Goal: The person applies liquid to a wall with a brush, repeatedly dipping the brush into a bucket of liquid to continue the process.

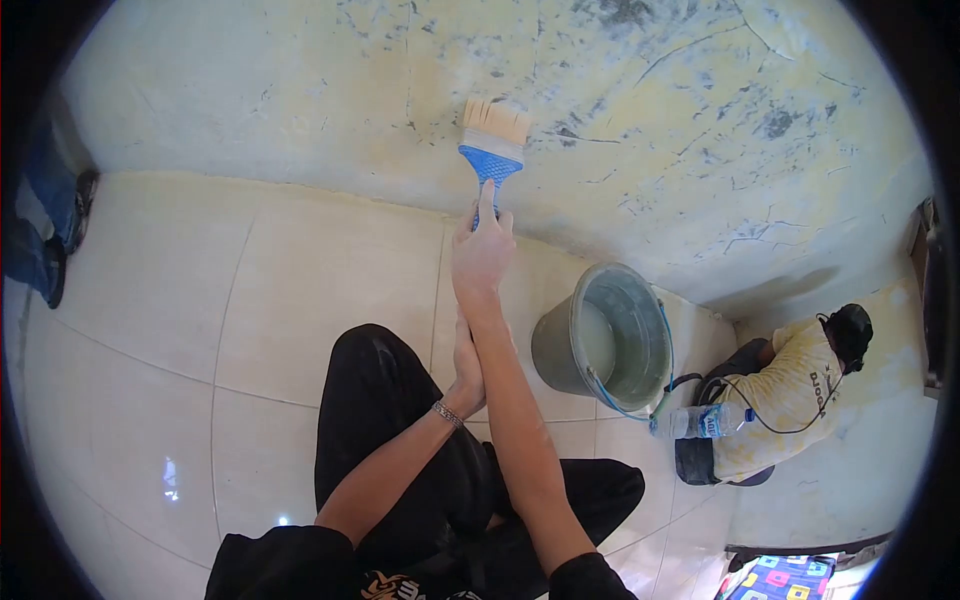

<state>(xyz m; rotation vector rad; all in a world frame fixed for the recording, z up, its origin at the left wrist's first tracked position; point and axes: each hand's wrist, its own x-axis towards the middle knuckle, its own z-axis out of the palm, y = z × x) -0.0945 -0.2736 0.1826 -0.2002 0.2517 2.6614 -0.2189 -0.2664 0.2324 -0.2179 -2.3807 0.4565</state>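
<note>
Right grip (483, 248) clamped on paintbrush (492, 143) handle; left grip (466, 366), unreadable, touches right forearm (505, 385).

From the right hand (483, 250), tiles (200, 300) lie open at 9 o'clock. A bucket (600, 335) blocks 4 o'clock. The wall (300, 90) closes 12.

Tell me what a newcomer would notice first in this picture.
First comes the blue-handled brush at top centre, gripped by the right hand, its pale bristles against the blotchy, cracked wall. Next is the grey bucket on the tiled floor, down and to the right of that hand. At the far right another person, dressed in yellow, crouches by the wall.
</note>
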